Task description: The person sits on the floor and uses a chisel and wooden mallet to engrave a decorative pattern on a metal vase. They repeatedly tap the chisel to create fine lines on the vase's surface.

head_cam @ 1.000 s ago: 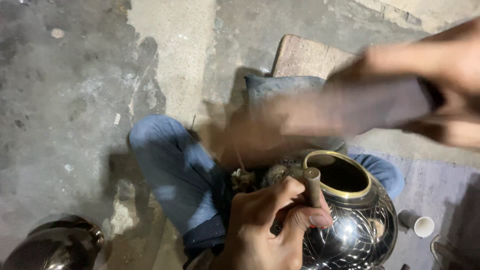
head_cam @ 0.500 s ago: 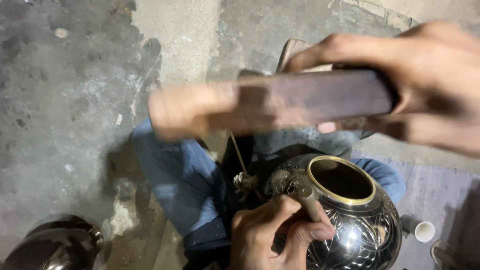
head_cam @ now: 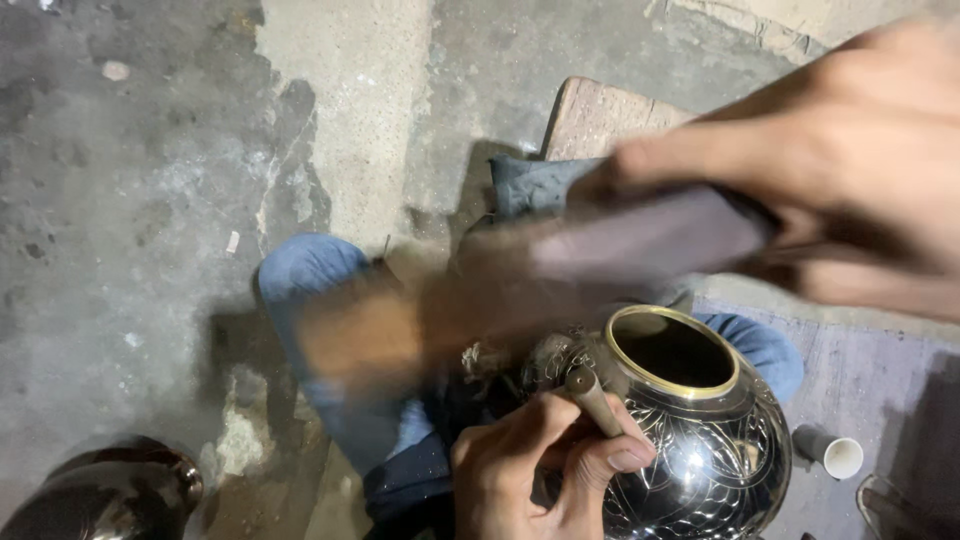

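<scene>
Left hand [head_cam: 545, 470]: we see it low in the view, fingers curled tight round a small chisel [head_cam: 592, 400]; thumb laid along the shaft; the hand rests against the vase.
Chisel: short brown rod, tilted, blunt top end pointing up and to the left; its lower end is hidden behind the fingers, so we cannot tell where the tip meets the metal.
Right hand [head_cam: 860, 170]: upper right, very near the camera; fingers closed round the dark handle of a wooden mallet [head_cam: 520, 290].
Mallet: blurred; long body running from the right hand down and left across the middle of the view; its paler head hangs over the knee, above and left of the chisel; we cannot tell whether it touches the chisel.
Vase [head_cam: 700, 430]: round, polished dark metal with engraved line patterns and a brass-coloured rim; mouth open and tilted towards us; it sits between the legs, just right of the left hand.
Legs [head_cam: 310, 290]: blue trousers; one knee at left, the other showing behind the vase.
Cushion [head_cam: 535, 185]: grey-blue, on a wooden board, beyond the mallet.
Second pot [head_cam: 110, 495]: dark, glossy, bottom left corner, well apart from the hands.
Small cup [head_cam: 830, 452]: white, lying on its side right of the vase.
Floor [head_cam: 150, 150]: rough, stained concrete.
</scene>
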